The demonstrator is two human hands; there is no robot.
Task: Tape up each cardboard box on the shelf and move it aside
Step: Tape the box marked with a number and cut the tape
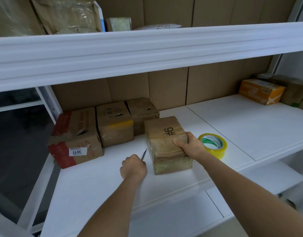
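Note:
A small brown cardboard box (162, 127) marked "9#" stands on the white shelf (241, 127), wrapped in clear tape. My right hand (190, 144) grips its near right top edge, fingers curled over the box. My left hand (132, 166) is closed around a thin dark blade or pen (144, 154) whose tip points toward the box's left side, just short of it. A roll of yellow-tinted tape (213, 144) with a green and white core lies flat right beside my right hand.
Three taped boxes stand in a row at the back left: one with red tape and a "3011" label (75, 139), and two brown ones (114, 123) (142, 112). An orange box (261, 90) sits far right. An upper shelf beam (147, 53) overhangs.

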